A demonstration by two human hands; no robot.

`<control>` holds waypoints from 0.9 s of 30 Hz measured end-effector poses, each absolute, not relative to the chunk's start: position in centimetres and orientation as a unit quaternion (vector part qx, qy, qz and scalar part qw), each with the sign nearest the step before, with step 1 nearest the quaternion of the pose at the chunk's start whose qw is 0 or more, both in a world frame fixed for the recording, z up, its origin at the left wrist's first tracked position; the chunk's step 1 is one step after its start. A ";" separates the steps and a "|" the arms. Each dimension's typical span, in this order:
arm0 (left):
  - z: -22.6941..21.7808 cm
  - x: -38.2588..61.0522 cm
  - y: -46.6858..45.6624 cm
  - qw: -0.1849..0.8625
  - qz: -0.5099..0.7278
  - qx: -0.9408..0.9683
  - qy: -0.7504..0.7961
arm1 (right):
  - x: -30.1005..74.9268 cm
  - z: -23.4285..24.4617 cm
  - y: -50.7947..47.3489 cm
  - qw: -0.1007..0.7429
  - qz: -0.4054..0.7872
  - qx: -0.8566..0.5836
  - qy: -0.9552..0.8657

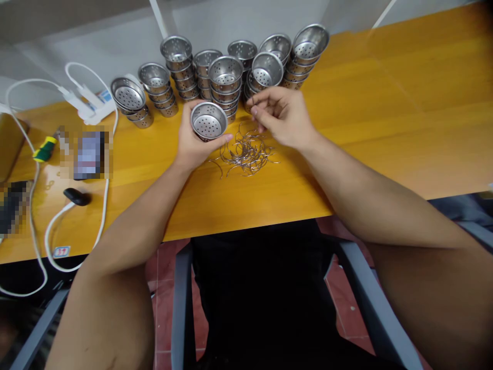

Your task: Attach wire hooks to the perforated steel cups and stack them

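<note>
My left hand (pixel 189 140) is wrapped round a perforated metal cup (pixel 209 121), tilted so that its holed bottom faces me. To the right, my right hand (pixel 284 114) is closed in a pinch, thumb against fingers. Whatever sits between those fingertips is too small to make out. Just below and between the hands lies a tangled pile of thin curved metal wires (pixel 248 153) on the table. Behind my hands stand several stacks of the same perforated cups; one stack (pixel 225 77) rises right behind the held cup, another (pixel 266 72) behind my right hand.
More cup stacks reach left (pixel 129 97) and right (pixel 308 49) along the wall. On the wooden table (pixel 385 128) at left are a power strip (pixel 98 108), white cables, a green-yellow screwdriver (pixel 45 149), a phone (pixel 89 155) and a small black device (pixel 77 196). Chair armrests flank me.
</note>
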State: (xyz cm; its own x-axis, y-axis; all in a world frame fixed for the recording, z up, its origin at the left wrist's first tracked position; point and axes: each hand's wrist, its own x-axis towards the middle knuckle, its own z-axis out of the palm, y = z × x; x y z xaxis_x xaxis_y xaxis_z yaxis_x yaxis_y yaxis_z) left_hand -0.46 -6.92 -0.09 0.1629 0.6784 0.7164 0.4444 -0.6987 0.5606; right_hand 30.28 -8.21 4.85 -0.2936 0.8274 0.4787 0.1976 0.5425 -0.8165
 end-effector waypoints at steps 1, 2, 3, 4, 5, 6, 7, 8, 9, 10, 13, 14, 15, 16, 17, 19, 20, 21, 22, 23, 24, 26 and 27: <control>-0.1 -0.3 -7.0 0.110 0.530 0.757 0.366 | 30.2 4.9 -8.2 0.484 0.333 -0.344 -0.732; -0.2 -0.2 -7.0 0.113 0.533 0.758 0.359 | 30.2 4.9 -8.3 0.487 0.336 -0.340 -0.731; -0.3 -0.1 -7.0 0.121 0.536 0.758 0.350 | 30.1 4.9 -8.3 0.490 0.337 -0.337 -0.730; -0.5 0.0 -6.9 0.130 0.540 0.759 0.338 | 30.0 4.9 -8.3 0.492 0.337 -0.333 -0.730; -0.8 0.0 -6.8 0.139 0.544 0.761 0.323 | 29.9 4.9 -8.3 0.498 0.335 -0.328 -0.730; -1.1 0.0 -6.7 0.146 0.546 0.766 0.307 | 29.7 4.9 -8.4 0.505 0.332 -0.321 -0.729; -1.4 0.0 -6.6 0.152 0.545 0.771 0.292 | 29.5 4.9 -8.4 0.514 0.328 -0.311 -0.729; -1.6 0.0 -6.5 0.156 0.541 0.778 0.280 | 29.3 4.9 -8.5 0.524 0.322 -0.302 -0.729; -1.9 -0.1 -6.4 0.160 0.536 0.784 0.270 | 29.0 4.8 -8.6 0.531 0.314 -0.293 -0.730; -2.1 0.0 -6.4 0.163 0.532 0.789 0.260 | 28.8 4.8 -8.7 0.537 0.306 -0.286 -0.732; -2.4 0.3 -6.4 0.171 0.530 0.799 0.227 | 28.1 4.6 -9.4 0.529 0.290 -0.283 -0.745; -2.4 0.4 -6.4 0.172 0.532 0.801 0.216 | 27.9 4.6 -9.7 0.522 0.285 -0.286 -0.751; -2.5 0.6 -6.4 0.171 0.533 0.802 0.207 | 27.8 4.6 -10.0 0.515 0.278 -0.291 -0.757; -2.5 0.8 -6.4 0.171 0.532 0.805 0.201 | 27.6 4.7 -10.2 0.509 0.270 -0.296 -0.762; -2.5 0.9 -6.4 0.172 0.529 0.807 0.196 | 27.5 4.7 -10.4 0.505 0.261 -0.301 -0.766; -2.6 1.1 -6.3 0.177 0.525 0.811 0.189 | 27.4 4.9 -10.8 0.503 0.245 -0.309 -0.769; -2.7 1.1 -6.3 0.181 0.522 0.812 0.185 | 27.3 5.0 -10.9 0.503 0.240 -0.312 -0.770; -2.8 1.1 -6.3 0.185 0.522 0.813 0.182 | 27.3 5.1 -11.0 0.503 0.237 -0.312 -0.770; -2.9 1.1 -6.3 0.188 0.522 0.812 0.179 | 27.3 5.2 -11.0 0.502 0.234 -0.312 -0.772; -2.9 1.1 -6.3 0.190 0.522 0.812 0.178 | 27.3 5.3 -11.1 0.502 0.231 -0.311 -0.773; -3.0 1.1 -6.3 0.191 0.521 0.813 0.180 | 27.3 5.3 -11.1 0.501 0.228 -0.309 -0.775; -3.2 1.0 -6.3 0.187 0.517 0.814 0.189 | 27.3 5.4 -11.2 0.499 0.221 -0.310 -0.779; -3.3 1.0 -6.3 0.183 0.514 0.815 0.195 | 27.3 5.4 -11.2 0.497 0.219 -0.311 -0.780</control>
State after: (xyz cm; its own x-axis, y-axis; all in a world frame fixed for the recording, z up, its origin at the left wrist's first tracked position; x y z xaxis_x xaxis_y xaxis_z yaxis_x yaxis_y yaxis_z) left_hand 1.03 -6.29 -3.25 0.3949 0.5062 0.7667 0.1290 -0.8568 0.4993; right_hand 27.34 -11.19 5.37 -0.3128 0.7034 0.6382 0.2682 0.7100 -0.6511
